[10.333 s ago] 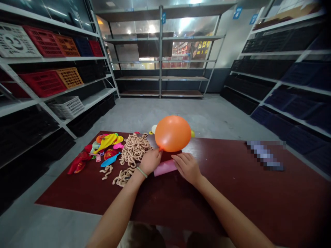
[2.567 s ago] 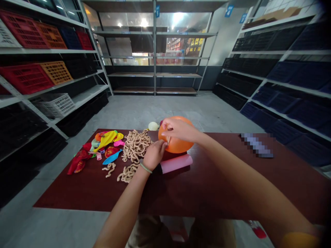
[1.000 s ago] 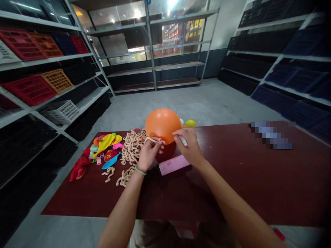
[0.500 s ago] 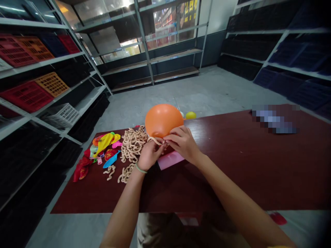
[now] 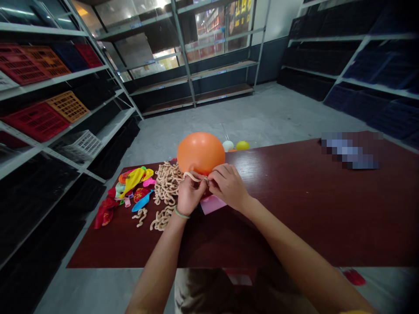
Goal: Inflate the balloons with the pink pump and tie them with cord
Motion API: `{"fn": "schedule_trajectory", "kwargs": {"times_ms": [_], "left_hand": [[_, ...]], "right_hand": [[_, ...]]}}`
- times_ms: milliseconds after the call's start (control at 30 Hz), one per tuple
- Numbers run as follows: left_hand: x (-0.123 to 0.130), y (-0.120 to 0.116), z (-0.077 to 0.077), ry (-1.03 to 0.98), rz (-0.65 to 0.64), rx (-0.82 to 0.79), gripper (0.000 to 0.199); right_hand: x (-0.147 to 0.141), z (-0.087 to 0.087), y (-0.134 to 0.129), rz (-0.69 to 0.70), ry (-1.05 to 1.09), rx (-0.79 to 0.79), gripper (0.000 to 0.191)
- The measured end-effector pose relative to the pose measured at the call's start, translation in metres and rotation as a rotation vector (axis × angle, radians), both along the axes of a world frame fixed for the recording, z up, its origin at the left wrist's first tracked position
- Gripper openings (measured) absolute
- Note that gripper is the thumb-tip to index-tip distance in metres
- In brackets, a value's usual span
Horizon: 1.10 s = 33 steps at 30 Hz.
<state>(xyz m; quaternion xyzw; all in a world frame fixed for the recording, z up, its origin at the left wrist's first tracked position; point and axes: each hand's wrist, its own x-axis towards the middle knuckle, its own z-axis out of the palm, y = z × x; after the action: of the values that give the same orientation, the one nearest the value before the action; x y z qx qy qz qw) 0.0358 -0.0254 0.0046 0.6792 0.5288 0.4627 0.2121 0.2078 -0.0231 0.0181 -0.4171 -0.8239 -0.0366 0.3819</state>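
An inflated orange balloon (image 5: pixel 200 152) rests just beyond my hands, its neck side toward me and mostly hidden by my fingers. My left hand (image 5: pixel 190 194) is closed in a pinch on a beige curly cord (image 5: pixel 192 176), which runs over the fingers below the balloon. Fingertips of my right hand (image 5: pixel 227 185) are pinched together at the cord's right end, against the left thumb. Whether they also grip the balloon's neck is hidden. Left of my left hand lies a heap of similar beige cords (image 5: pixel 166 183). Under my hands sits a pink flat-sided object (image 5: pixel 212 204).
Uninflated balloons in several colours (image 5: pixel 134 181) lie on the left of the dark red table (image 5: pixel 294 209). Past its far edge are a yellow balloon (image 5: pixel 242 145) and a pale one (image 5: pixel 228 146). A blurred-out item (image 5: pixel 350 150) lies at the right. Shelves with crates (image 5: pixel 32 122) stand around.
The orange balloon has shifted a little to the left, uncovering the pale balloon behind. My hands stay together, pinching, with the right fingers curled in more.
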Motion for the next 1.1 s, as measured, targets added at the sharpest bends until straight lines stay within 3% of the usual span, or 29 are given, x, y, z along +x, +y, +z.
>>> {"fn": "schedule_trajectory", "kwargs": {"times_ms": [133,333,733,900,1100], "left_hand": [[0.000,0.002,0.001,-0.011,-0.009,0.023,0.016],[-0.003,0.001,-0.002,-0.180,-0.133,-0.023,0.021],[-0.008,0.001,-0.001,0.109,-0.062,0.128,0.013],[-0.008,0.005,-0.004,0.079,-0.078,0.129,0.015],[-0.008,0.007,-0.002,0.069,-0.040,0.116,0.017]], "right_hand": [[-0.003,0.001,-0.005,0.009,0.051,-0.045,0.017],[0.004,0.007,0.000,0.114,0.403,-0.271,0.014],[0.009,0.009,0.004,0.215,0.398,-0.411,0.009],[0.006,0.007,0.005,0.150,0.346,-0.373,0.012],[0.003,-0.002,0.005,-0.020,0.135,-0.157,0.020]]}}
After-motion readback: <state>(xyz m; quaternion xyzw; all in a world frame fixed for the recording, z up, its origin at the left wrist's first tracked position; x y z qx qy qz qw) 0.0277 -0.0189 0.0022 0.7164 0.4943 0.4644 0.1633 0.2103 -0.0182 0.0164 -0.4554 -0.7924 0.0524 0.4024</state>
